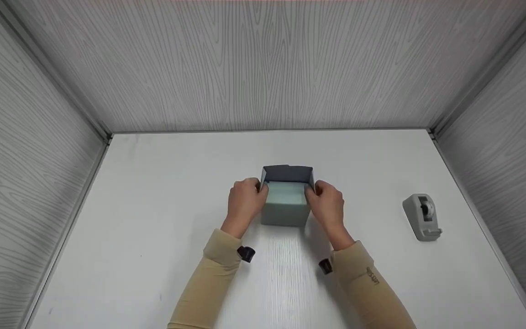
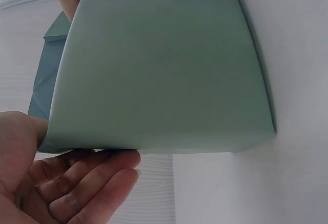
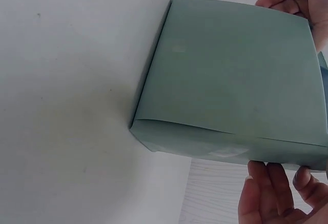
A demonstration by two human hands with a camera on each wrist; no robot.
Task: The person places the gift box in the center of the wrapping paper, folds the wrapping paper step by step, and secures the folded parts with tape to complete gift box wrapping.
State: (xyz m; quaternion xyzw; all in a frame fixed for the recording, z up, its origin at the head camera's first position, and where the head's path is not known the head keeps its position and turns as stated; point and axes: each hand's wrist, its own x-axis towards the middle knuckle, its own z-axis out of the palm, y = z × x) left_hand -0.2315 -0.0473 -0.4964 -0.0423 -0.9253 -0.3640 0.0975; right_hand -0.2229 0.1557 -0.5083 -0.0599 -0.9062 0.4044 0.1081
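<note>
A small green cardboard box [image 1: 286,212] stands on the white table, its smooth front face [image 2: 159,70] filling much of both wrist views. Along its far side a raised flap [image 1: 288,173] shows a darker inner surface. The left hand [image 1: 247,198] pinches the box's left upper edge, thumb at the top and fingers along the outer side. Opposite it, the right hand [image 1: 327,203] holds the right upper edge in the same way. Seen from the right wrist, the right fingers [image 3: 266,193] lie against the side wall, where a seam runs along the edge. The box's contents are hidden.
A grey tape dispenser [image 1: 422,217] with a roll in it sits on the right part of the white table [image 1: 144,219]. Wood-grain panels enclose the table at the back [image 1: 263,68], left and right. Dark wrist straps [image 1: 246,253] show at both sleeves.
</note>
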